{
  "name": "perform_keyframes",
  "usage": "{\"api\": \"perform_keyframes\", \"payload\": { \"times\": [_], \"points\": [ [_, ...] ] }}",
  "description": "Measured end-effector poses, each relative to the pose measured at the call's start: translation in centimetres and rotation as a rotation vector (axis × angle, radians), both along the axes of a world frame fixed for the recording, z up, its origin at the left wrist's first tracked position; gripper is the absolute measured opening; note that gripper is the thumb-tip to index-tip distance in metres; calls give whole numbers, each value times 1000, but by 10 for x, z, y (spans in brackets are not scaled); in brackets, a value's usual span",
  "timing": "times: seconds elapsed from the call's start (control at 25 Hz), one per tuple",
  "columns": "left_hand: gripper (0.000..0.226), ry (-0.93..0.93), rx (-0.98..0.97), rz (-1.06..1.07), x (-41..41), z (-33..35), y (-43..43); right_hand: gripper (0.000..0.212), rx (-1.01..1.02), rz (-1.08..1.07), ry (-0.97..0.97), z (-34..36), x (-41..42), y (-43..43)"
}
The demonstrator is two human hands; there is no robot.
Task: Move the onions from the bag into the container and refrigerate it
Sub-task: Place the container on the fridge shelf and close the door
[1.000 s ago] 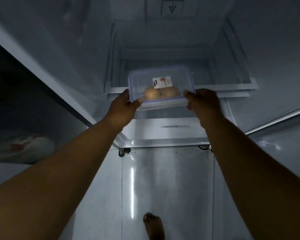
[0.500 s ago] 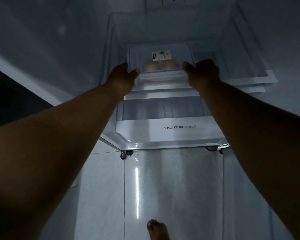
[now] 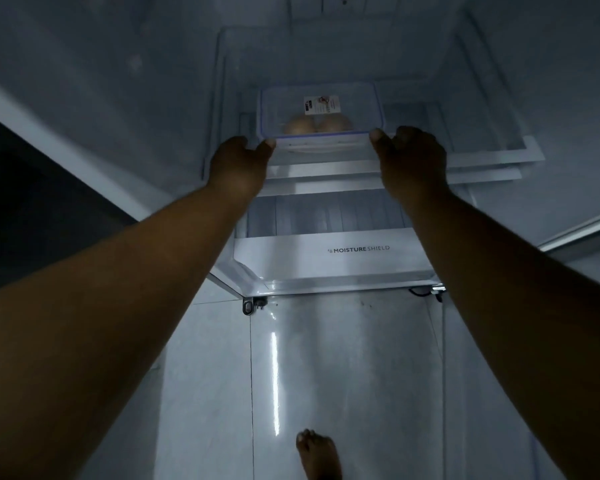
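A clear plastic container [image 3: 321, 110] with a blue-edged lid and a white label sits on a glass shelf [image 3: 492, 157] inside the open fridge. Two pale onions [image 3: 317, 124] show through its front wall. My left hand [image 3: 238, 164] is at the container's front left corner, thumb tip touching it. My right hand [image 3: 411, 157] is at the front right corner, thumb against it. The fingers of both hands are hidden behind the hands.
Below the shelf is a white crisper drawer [image 3: 326, 258] marked MOISTURE SHIELD. The fridge's white side walls rise left and right. A glossy tiled floor [image 3: 291, 358] lies below, with my bare foot [image 3: 317, 452] on it. The fridge door edge [image 3: 66, 157] runs diagonally at the left.
Both hands carried the container up and forward into the fridge and set it on the shelf. My hands have slid back from its sides to its front corners.
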State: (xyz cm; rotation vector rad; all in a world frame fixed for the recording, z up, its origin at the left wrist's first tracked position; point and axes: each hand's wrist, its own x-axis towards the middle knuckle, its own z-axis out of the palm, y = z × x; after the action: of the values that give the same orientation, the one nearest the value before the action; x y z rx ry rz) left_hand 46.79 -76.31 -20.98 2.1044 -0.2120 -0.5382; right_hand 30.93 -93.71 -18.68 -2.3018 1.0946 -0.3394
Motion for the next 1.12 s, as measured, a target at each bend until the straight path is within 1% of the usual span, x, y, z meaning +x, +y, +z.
{"api": "perform_keyframes", "payload": {
  "times": [0.04, 0.12, 0.2, 0.24, 0.28, 0.36, 0.52, 0.64, 0.76, 0.84, 0.92, 1.0, 1.04, 1.12],
  "points": [
    [75, 11, -29, -3, -17, 3, 14, 44, -8, 5, -11, 3, -18, 13],
    [66, 25, -45, -52, -57, 8, 50, 32, 22, -21, -48, 11, -62, 46],
    [57, 36, -30, -94, -100, 22, 89, 20, 130, -101, -125, 22, -111, 87],
    [54, 51, -22, -109, -124, 35, 109, 25, 208, -166, -165, 34, -137, 110],
    [52, 57, -8, -124, -147, 49, 129, 35, 263, -222, -198, 46, -161, 132],
    [48, 41, 30, -177, -191, 85, 165, 43, 311, -265, -226, 76, -206, 174],
    [45, 50, 37, -354, -274, 173, 227, 47, 398, -307, -231, 149, -299, 264],
    [41, 97, -6, -458, -338, 227, 256, 47, 420, -371, -237, 195, -380, 326],
    [34, 156, -19, -619, -394, 262, 267, 43, 371, -465, -238, 225, -462, 377],
    [30, 217, -30, -741, -428, 279, 260, 32, 281, -566, -249, 241, -516, 401],
    [31, 281, -39, -838, -458, 297, 245, 22, 148, -735, -264, 256, -566, 417],
    [35, 339, -61, -912, -487, 318, 225, 6, 64, -979, -296, 273, -607, 420],
    [36, 369, -82, -940, -501, 331, 214, 5, 4, -1087, -328, 284, -625, 416],
    [39, 454, -158, -965, -525, 355, 193, 19, -71, -1198, -460, 308, -648, 401]
  ]
}}
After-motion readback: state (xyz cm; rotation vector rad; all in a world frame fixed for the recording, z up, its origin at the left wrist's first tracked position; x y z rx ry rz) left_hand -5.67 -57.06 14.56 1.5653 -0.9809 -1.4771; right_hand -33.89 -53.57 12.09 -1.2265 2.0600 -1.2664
